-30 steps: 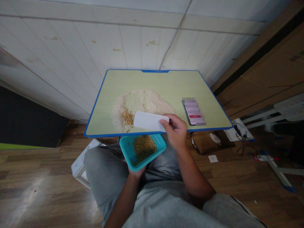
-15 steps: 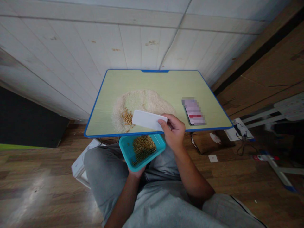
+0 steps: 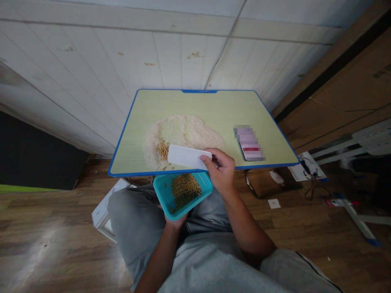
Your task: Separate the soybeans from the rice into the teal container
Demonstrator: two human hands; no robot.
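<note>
My right hand (image 3: 220, 169) pinches a flat white card (image 3: 187, 157) by its right end, low over the front of the small green table (image 3: 198, 103). The card's left edge reaches a cluster of yellow beans (image 3: 164, 151) lying within a spread of white rice (image 3: 183, 132). Just below the table's front edge, my left hand (image 3: 175, 221) holds a teal tray (image 3: 163, 191) from underneath. Its fingers are mostly hidden by the tray. A heap of yellow beans (image 3: 185, 189) fills the tray.
A phone (image 3: 249, 143) lies on the table's right side. White wall panels rise behind the table and cardboard boxes (image 3: 345, 93) stand to the right. A white object (image 3: 105, 211) sits on the wooden floor by my left knee, and cables and papers lie at the right.
My right hand has slid the white card a little to the left, up against the cluster of beans. The teal tray has stayed below the table edge.
</note>
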